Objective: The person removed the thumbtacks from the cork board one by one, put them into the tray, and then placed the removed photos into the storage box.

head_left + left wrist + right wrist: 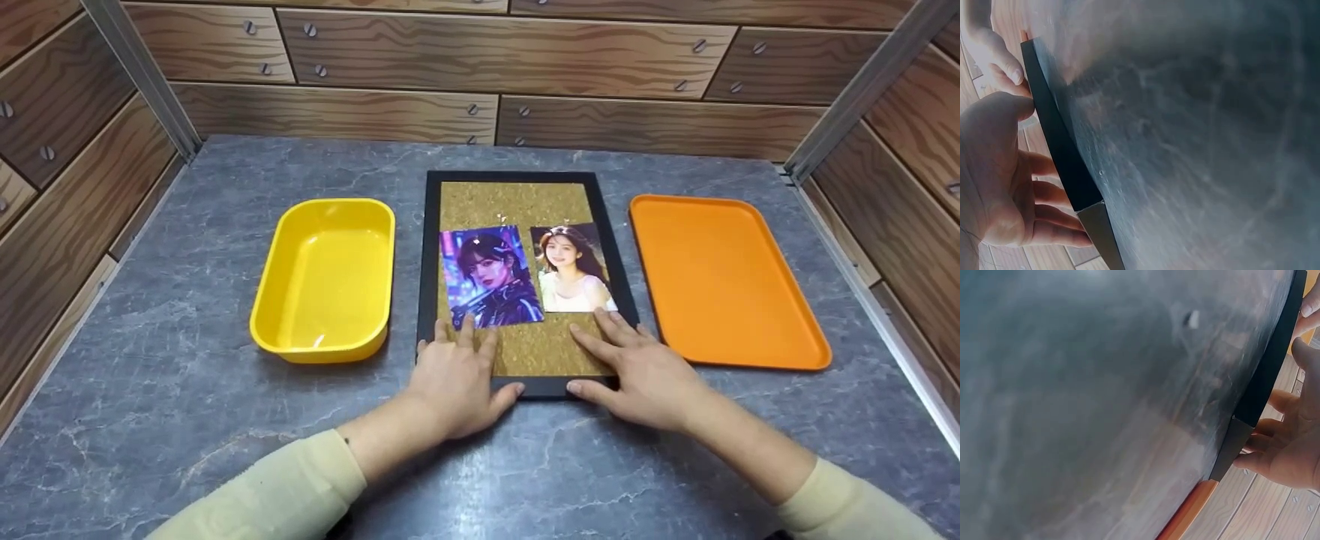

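Note:
A black-framed cork board (536, 352) lies flat on the table, its near edge toward me. Two photo cards rest on the cork side by side: a purple and blue neon-toned card (491, 289) at left, a smaller card (566, 281) of a person in a white top at right. My left hand (456, 382) rests on the board's near left corner, fingers spread and fingertips at the lower edge of the neon card. Over the near right corner lies my right hand (649, 375), fingers extended near the smaller card's bottom edge. Both thumbs touch the frame's near bar (1061, 140).
A deep yellow tub (322, 285) stands left of the board. On the right lies a shallow orange tray (727, 285), close beside the frame. Wood-patterned panels (480, 56) enclose the grey marbled table (187, 315) at the back and sides.

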Demonstrator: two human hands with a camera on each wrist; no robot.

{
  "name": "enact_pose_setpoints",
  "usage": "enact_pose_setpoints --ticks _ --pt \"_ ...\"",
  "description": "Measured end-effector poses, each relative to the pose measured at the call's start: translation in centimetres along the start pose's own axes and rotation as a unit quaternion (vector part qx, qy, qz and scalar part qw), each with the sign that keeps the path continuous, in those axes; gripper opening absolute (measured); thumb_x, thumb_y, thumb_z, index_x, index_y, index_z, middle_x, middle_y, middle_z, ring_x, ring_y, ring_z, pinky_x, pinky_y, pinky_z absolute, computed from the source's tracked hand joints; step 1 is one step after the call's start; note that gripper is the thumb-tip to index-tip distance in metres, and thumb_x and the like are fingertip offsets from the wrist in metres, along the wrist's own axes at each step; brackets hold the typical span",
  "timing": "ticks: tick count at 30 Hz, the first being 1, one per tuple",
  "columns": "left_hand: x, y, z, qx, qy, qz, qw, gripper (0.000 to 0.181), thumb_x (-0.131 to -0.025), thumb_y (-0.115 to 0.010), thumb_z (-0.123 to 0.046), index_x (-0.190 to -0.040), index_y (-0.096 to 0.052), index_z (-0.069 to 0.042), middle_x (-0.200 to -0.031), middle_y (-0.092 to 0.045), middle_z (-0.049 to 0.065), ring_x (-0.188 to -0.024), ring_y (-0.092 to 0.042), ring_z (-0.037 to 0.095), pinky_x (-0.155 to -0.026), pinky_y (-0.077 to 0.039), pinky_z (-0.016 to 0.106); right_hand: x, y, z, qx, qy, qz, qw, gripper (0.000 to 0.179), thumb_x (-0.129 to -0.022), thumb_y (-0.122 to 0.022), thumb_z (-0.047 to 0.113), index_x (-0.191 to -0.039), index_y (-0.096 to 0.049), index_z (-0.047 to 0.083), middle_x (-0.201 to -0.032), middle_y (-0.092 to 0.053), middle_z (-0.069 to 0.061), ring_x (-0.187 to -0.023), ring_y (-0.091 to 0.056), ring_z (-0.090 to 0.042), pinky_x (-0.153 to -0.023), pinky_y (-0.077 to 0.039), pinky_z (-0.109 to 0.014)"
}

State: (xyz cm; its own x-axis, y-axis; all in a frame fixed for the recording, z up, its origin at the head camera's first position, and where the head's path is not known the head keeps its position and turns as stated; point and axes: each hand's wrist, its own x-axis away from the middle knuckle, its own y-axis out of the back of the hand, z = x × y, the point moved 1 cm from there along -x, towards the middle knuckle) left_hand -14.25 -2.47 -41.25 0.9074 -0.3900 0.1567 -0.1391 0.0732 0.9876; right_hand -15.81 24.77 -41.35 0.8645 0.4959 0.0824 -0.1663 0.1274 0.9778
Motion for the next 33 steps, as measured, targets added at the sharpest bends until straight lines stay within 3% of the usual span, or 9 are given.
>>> enact_pose_setpoints --ticks 15,33 --pt "0.6 0.2 -0.5 -0.015 -0.006 0.002 0.9999 0.092 -0.101 -0.033 -0.079 -0.165 -0.04 -0.013 -0.162 -0.04 0.027 -0.14 -0.047 0.058 -0.098 -0.056 0.061 0.7 0.1 0.2 -0.001 0.01 -0.004 0.9999 0.086 -0.1 -0.051 0.075 -0.162 -0.047 0.016 -0.168 -0.032 -0.026 -0.154 -0.032 -0.046 -0.12 -0.03 -0.067" --pt "1.2 0.3 -0.7 0.001 -0.009 0.005 0.9999 0.092 -0.1 -0.039 -0.079 -0.162 -0.045 -0.012 -0.16 -0.044 0.028 -0.136 -0.051 0.058 -0.092 -0.059 0.059 1.5 0.0 0.7 -0.002 0.02 -0.007 0.9998 0.086 -0.1 -0.051 0.074 -0.161 -0.049 0.014 -0.166 -0.033 -0.028 -0.153 -0.034 -0.047 -0.119 -0.031 -0.068"
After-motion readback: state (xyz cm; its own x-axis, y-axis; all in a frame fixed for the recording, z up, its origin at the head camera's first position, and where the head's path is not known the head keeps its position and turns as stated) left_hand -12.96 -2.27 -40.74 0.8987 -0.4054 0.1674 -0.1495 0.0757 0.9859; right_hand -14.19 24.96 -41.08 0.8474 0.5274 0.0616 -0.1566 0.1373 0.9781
